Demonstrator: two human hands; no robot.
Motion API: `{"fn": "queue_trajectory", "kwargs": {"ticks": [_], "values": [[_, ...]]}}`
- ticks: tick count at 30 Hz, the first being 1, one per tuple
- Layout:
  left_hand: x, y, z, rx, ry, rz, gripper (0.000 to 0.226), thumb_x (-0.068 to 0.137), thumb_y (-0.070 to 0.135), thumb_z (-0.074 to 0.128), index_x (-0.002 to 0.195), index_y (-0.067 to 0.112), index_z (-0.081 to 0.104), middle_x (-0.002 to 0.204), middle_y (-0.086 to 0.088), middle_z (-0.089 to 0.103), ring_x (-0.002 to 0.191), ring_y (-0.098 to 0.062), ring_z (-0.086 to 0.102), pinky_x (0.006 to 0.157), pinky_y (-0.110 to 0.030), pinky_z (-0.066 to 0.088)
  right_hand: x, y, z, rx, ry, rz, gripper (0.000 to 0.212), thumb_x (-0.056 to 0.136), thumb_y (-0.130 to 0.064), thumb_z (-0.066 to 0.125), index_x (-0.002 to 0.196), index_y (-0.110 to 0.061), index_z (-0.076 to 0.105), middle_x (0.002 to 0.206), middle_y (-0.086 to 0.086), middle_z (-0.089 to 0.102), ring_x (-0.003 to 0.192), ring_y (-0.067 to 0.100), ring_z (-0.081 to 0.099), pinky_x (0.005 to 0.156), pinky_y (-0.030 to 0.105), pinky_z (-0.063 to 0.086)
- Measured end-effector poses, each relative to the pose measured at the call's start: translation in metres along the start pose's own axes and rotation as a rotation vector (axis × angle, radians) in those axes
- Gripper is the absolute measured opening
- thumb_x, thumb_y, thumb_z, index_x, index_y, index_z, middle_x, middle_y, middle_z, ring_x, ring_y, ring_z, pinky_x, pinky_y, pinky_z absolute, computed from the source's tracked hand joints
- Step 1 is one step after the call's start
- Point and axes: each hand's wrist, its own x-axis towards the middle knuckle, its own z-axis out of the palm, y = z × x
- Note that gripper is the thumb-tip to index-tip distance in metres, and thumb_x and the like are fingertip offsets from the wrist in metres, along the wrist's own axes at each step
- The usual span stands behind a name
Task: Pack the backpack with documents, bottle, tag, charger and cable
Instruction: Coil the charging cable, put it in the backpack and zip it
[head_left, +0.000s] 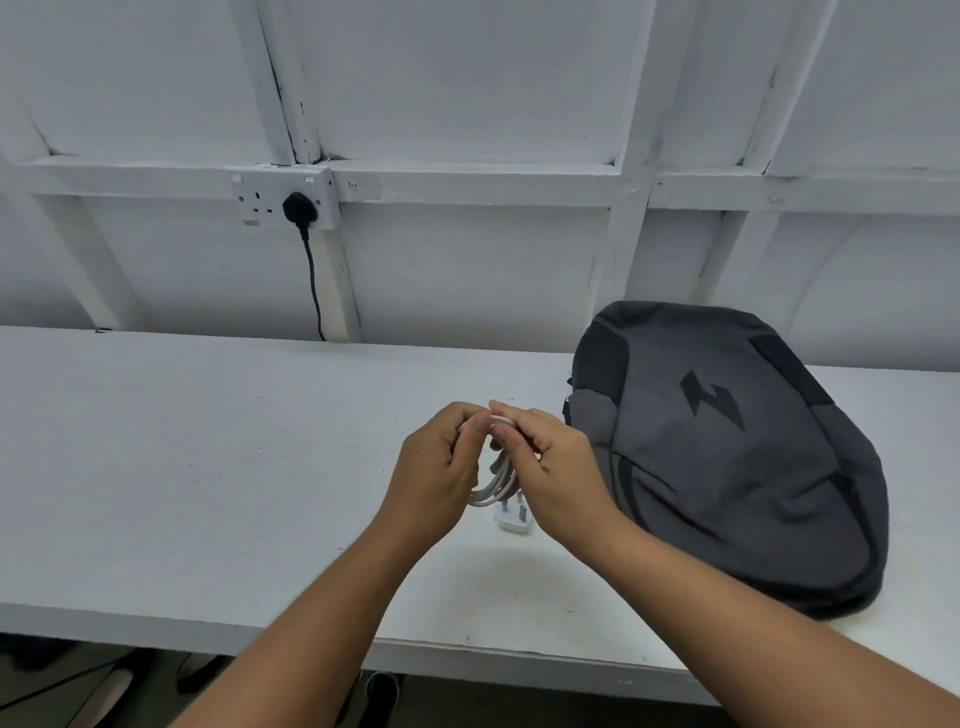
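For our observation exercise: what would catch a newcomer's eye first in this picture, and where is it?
Centre: the left hand and right hand both hold a coiled white cable above the white table, a white charger lying just beneath. To the right lies the dark grey backpack, and a black plug sits in the wall socket, upper left.

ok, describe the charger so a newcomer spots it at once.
On the white table, look just left of the dark grey backpack. The charger lies below the left hand and right hand, which hold the coiled white cable. It is a small white block, prongs showing, unlike the black wall plug.
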Motion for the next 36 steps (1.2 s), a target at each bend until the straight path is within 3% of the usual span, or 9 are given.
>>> {"fn": "queue_trajectory", "kwargs": {"ticks": [2, 6, 8, 11, 14, 18, 22, 28, 36], "values": [[-0.002, -0.01, 0.004, -0.001, 0.006, -0.061, 0.028, 0.109, 0.027, 0.046, 0.094, 0.028, 0.07, 0.073, 0.018, 0.065, 0.06, -0.008, 0.054, 0.062, -0.038, 0.05, 0.002, 0.012, 0.003, -0.022, -0.08, 0.032, 0.03, 0.104, -0.033, 0.053, 0.129, -0.025, 0.068, 0.097, -0.014, 0.067, 0.091, 0.002, 0.064, 0.08, 0.015, 0.05], [-0.004, -0.027, 0.017, -0.045, 0.08, -0.202, 0.032, 0.109, 0.025, 0.045, 0.096, 0.024, 0.075, 0.059, 0.026, 0.06, 0.056, -0.001, 0.051, 0.064, -0.031, 0.043, 0.002, 0.041, 0.002, -0.203, -0.169, 0.099, 0.038, 0.104, -0.05, 0.041, 0.123, -0.03, 0.067, 0.104, -0.004, 0.067, 0.1, 0.004, 0.057, 0.089, 0.022, 0.048], [-0.003, -0.033, 0.018, -0.076, 0.1, -0.234, 0.033, 0.109, 0.028, 0.046, 0.098, 0.024, 0.077, 0.058, 0.027, 0.06, 0.056, 0.001, 0.053, 0.065, -0.027, 0.041, -0.002, 0.057, -0.003, -0.343, -0.23, 0.171, 0.046, 0.102, -0.051, 0.045, 0.138, -0.025, 0.057, 0.119, -0.005, 0.061, 0.112, 0.008, 0.053, 0.1, 0.034, 0.047], [-0.001, -0.04, 0.014, -0.118, 0.121, -0.256, 0.034, 0.108, 0.031, 0.047, 0.096, 0.029, 0.079, 0.055, 0.021, 0.057, 0.054, -0.004, 0.049, 0.063, -0.028, 0.042, -0.011, 0.076, -0.006, -0.598, -0.502, 0.177, 0.068, 0.093, -0.053, 0.057, 0.154, -0.032, 0.033, 0.144, -0.007, 0.044, 0.135, 0.013, 0.033, 0.113, 0.035, 0.035], [0.002, -0.045, 0.011, -0.149, 0.14, -0.274, 0.034, 0.107, 0.032, 0.048, 0.092, 0.03, 0.08, 0.052, 0.017, 0.052, 0.054, -0.009, 0.046, 0.062, -0.032, 0.043, -0.015, 0.084, 0.0, -0.694, -0.609, 0.135, 0.065, 0.088, -0.048, 0.062, 0.148, -0.036, 0.041, 0.142, -0.007, 0.046, 0.132, 0.018, 0.035, 0.111, 0.036, 0.033], [0.003, -0.048, 0.011, -0.163, 0.148, -0.301, 0.034, 0.106, 0.033, 0.05, 0.089, 0.03, 0.08, 0.052, 0.013, 0.049, 0.055, -0.012, 0.046, 0.063, -0.034, 0.044, -0.011, 0.079, -0.002, -0.641, -0.478, 0.11, 0.034, 0.088, -0.035, 0.069, 0.121, -0.028, 0.063, 0.116, -0.005, 0.06, 0.111, 0.018, 0.051, 0.095, 0.034, 0.046], [0.001, -0.049, 0.012, -0.171, 0.16, -0.333, 0.035, 0.105, 0.034, 0.05, 0.088, 0.029, 0.08, 0.053, 0.012, 0.05, 0.056, -0.014, 0.048, 0.064, -0.034, 0.045, -0.015, 0.053, -0.019, -0.148, -0.136, 0.227, 0.026, 0.08, -0.033, 0.081, 0.098, -0.034, 0.061, 0.097, -0.009, 0.066, 0.085, 0.005, 0.065, 0.071, 0.016, 0.05], [0.0, -0.033, 0.021, -0.203, 0.111, -0.393, 0.037, 0.107, 0.034, 0.046, 0.091, 0.025, 0.078, 0.058, 0.01, 0.059, 0.059, -0.015, 0.053, 0.056, -0.026, 0.045, -0.022, 0.011, -0.012, 0.435, -0.104, 0.044, 0.036, 0.082, -0.01, 0.082, 0.111, -0.018, 0.061, 0.114, 0.01, 0.064, 0.111, 0.027, 0.068, 0.094, 0.033, 0.055], [-0.001, -0.013, 0.015, -0.649, -0.034, -0.652, 0.041, 0.111, 0.036, 0.041, 0.109, 0.013, 0.075, 0.093, -0.006, 0.076, 0.08, -0.02, 0.067, 0.068, -0.032, 0.05, -0.035, 0.025, 0.008, 0.103, 0.037, -0.123, 0.027, 0.086, -0.012, 0.079, 0.111, -0.021, 0.074, 0.125, -0.015, 0.068, 0.134, 0.008, 0.052, 0.111, 0.028, 0.041]]}}
